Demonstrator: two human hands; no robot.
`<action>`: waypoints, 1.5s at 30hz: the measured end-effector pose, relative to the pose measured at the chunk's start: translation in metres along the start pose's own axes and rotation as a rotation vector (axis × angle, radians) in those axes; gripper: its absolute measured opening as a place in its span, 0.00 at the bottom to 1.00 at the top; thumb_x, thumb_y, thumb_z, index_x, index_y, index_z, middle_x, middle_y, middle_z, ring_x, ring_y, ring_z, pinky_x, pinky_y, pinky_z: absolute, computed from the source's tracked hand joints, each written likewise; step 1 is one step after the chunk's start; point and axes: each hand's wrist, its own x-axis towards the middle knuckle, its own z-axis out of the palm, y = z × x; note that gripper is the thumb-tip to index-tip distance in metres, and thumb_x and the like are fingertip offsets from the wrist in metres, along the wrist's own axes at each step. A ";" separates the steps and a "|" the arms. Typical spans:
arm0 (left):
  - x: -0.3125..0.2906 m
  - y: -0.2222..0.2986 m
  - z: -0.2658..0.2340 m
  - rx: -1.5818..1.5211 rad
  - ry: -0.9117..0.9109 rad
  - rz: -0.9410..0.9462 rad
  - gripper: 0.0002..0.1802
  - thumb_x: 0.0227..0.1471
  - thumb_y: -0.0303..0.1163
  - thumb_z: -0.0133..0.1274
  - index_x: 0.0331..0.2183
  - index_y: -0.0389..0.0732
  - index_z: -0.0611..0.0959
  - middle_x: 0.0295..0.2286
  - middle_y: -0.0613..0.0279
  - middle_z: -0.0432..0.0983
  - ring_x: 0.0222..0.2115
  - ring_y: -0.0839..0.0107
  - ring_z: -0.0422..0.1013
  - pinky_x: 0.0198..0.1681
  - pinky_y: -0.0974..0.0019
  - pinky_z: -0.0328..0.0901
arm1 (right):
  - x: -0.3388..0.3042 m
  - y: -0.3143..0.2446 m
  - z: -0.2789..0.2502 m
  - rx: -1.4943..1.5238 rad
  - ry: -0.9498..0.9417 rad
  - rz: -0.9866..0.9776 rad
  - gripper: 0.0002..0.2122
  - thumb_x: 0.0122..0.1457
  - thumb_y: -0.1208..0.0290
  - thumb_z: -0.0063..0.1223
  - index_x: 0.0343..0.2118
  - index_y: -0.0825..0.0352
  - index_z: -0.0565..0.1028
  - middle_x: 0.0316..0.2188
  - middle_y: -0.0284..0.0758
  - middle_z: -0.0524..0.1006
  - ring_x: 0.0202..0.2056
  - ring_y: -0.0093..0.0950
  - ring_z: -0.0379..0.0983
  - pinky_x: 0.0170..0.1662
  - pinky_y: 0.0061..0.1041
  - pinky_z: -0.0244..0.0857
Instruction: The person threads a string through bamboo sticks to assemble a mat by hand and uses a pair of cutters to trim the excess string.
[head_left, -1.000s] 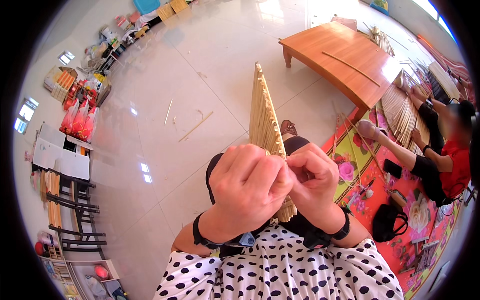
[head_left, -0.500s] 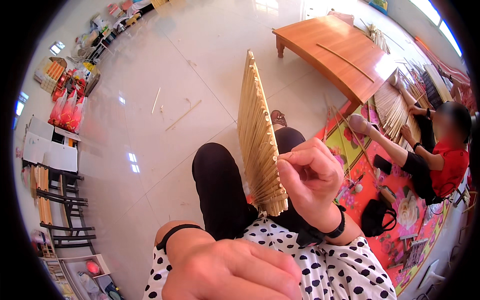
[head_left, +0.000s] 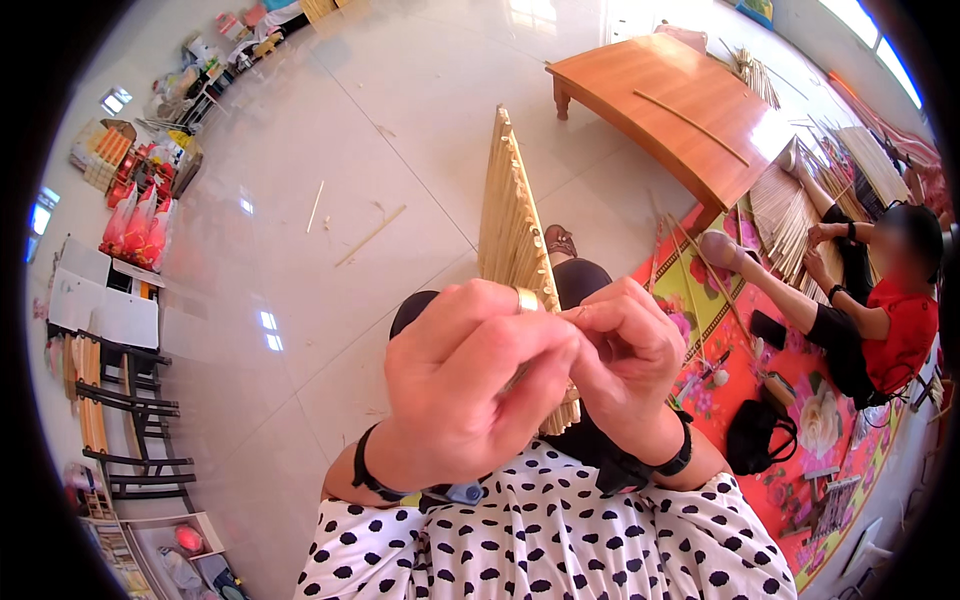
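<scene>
A panel of straw-coloured stalks point(head_left: 508, 215), bound side by side, stands on edge between my knees. A row of pale cut ends runs down its right side. My left hand point(head_left: 470, 370), a gold ring on one finger, is closed in a pinch in front of the panel and hides part of it. Beside that edge my right hand point(head_left: 630, 365) is pinched too, its fingertips meeting those of the left. Whatever lies between the fingertips is too small to make out.
A low wooden table point(head_left: 620, 75) with one stick on it stands far right. Another person point(head_left: 885, 340) sits beyond the floral mat point(head_left: 800, 470), handling a fan of stalks point(head_left: 785, 215). A black bag point(head_left: 750, 440) lies near my right arm. Stalk scraps point(head_left: 370, 235) litter the floor.
My left hand has risen from the lower edge, near my lap, to meet my right hand at the panel's edge. The right hand has hardly moved.
</scene>
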 end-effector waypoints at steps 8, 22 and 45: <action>-0.003 -0.002 0.019 0.099 0.089 -0.039 0.10 0.38 0.18 0.60 0.28 0.34 0.77 0.27 0.54 0.75 0.23 0.63 0.74 0.25 0.68 0.70 | -0.003 0.001 0.002 0.010 0.029 0.037 0.05 0.43 0.82 0.62 0.25 0.69 0.77 0.21 0.30 0.73 0.18 0.16 0.65 0.19 0.16 0.55; -0.002 -0.001 0.017 0.102 0.054 -0.022 0.09 0.41 0.16 0.57 0.29 0.34 0.77 0.27 0.55 0.76 0.21 0.69 0.74 0.24 0.71 0.68 | -0.002 0.004 -0.001 -0.046 -0.007 -0.018 0.05 0.43 0.83 0.61 0.25 0.69 0.77 0.22 0.30 0.73 0.16 0.15 0.64 0.18 0.15 0.54; -0.003 -0.006 0.019 0.170 0.079 0.024 0.11 0.40 0.19 0.59 0.30 0.36 0.77 0.24 0.58 0.73 0.19 0.65 0.71 0.21 0.68 0.66 | -0.003 0.002 0.000 -0.049 -0.026 0.001 0.05 0.44 0.84 0.61 0.25 0.69 0.77 0.22 0.29 0.73 0.16 0.14 0.63 0.18 0.15 0.53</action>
